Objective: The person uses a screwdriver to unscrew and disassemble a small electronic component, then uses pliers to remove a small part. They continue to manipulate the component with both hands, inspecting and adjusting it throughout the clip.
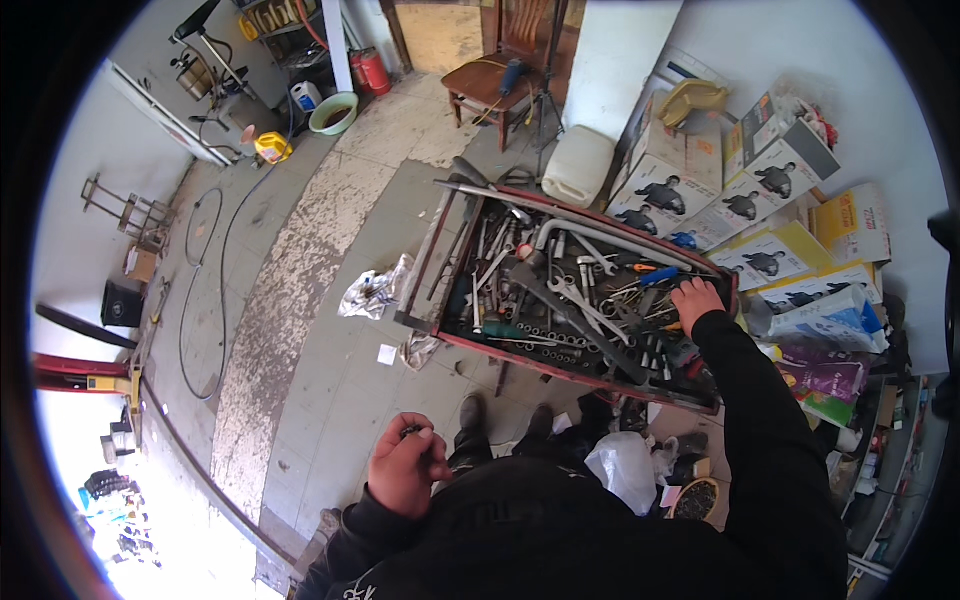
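My left hand (406, 466) is closed in front of my body, clear of the tray. Between its thumb and fingers is a small dark piece (411, 431), mostly hidden, of a kind I cannot make out. My right hand (696, 302) reaches over the right end of a red-rimmed tool tray (560, 370). Its fingers are a little apart, tips down among the tools, and no held thing shows in it. Beside those fingers lies a blue-handled tool (658, 276). Wrenches (588, 305), sockets (560, 352), a long dark bar (570, 312) and a bent grey pipe (610, 242) crowd the tray.
Printed cardboard boxes (668, 170) are stacked along the right wall, near a white jerrycan (580, 166). A wooden chair (490, 85) stands beyond the tray. Crumpled rags (376, 290) lie left of it. A white plastic bag (625, 470) is by my feet. A hose (224, 300) curves over the floor.
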The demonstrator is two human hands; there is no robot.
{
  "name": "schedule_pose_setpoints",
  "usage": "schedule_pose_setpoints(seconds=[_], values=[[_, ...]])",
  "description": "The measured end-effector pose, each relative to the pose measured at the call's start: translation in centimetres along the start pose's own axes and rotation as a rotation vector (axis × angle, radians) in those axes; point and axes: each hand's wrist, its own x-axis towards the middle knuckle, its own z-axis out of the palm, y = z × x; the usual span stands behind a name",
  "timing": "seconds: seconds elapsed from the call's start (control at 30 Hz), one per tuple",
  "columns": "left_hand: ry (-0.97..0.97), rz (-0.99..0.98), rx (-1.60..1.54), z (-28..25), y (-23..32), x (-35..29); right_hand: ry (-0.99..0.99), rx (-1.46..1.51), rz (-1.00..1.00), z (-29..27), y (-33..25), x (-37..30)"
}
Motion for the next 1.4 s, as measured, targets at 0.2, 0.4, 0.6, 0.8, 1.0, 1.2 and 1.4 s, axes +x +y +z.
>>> schedule_pose_setpoints(seconds=[0.2,0.4,0.6,0.8,1.0,1.2,1.4], values=[[-0.190,0.119,0.088,1.6,1.9,2.2,0.102,0.111,0.317,-8.7,1.3,-5.9],[-0.440,0.019,-0.116,3.8,4.4,3.1,0.025,1.097,0.196,-19.6,-9.9,-11.1],[-0.517,-0.018,-0.133,4.9,5.1,2.2,0.202,1.024,-0.249,-28.0,-17.3,-12.4],[-0.558,-0.014,-0.125,3.7,5.1,-0.1,0.187,0.965,-0.314,-32.4,-18.5,-13.0],[-0.600,0.019,-0.123,2.7,4.8,-1.3,0.259,0.906,-0.368,-33.5,-19.5,-13.0],[-0.615,0.021,-0.094,2.2,4.3,-1.6,0.257,0.771,-0.375,-34.6,-19.0,-13.6],[-0.575,0.047,-0.011,2.4,3.9,-1.6,0.298,0.679,-0.350,-35.4,-19.5,-14.0]])
